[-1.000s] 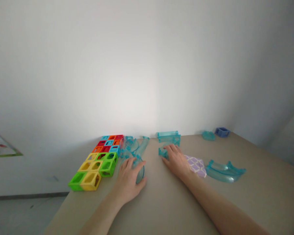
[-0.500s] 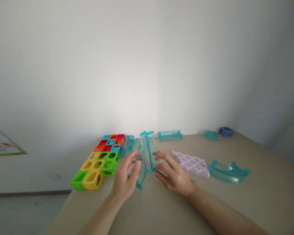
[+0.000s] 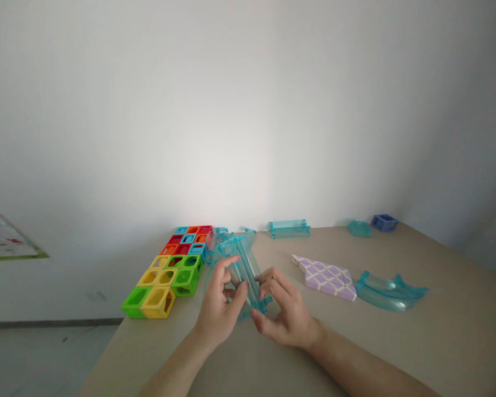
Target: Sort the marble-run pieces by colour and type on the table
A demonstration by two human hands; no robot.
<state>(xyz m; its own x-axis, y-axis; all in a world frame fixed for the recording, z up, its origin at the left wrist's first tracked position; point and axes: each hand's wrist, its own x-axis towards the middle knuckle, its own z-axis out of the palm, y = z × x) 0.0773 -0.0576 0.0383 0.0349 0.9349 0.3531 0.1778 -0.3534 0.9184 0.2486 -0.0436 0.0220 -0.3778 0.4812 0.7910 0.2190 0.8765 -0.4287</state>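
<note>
- Head view: a clear teal track piece (image 3: 247, 267) slants between the hands, over the table (image 3: 273, 375).
- Left hand (image 3: 220, 307): fingers clamped on its left side; a firm grip there should steady it.
- Right hand (image 3: 288, 314): fingers bent against its right edge, grip unclear; supporting the lower end should limit twisting.
- Coloured cubes (image 3: 160, 311) lie left, a purple panel (image 3: 330, 279) right.

Trough pc (image 3: 248, 269) transl. teal; flat pc (image 3: 329, 279) lilac w/ wht lattice; table (image 3: 450, 331) tan.
</note>
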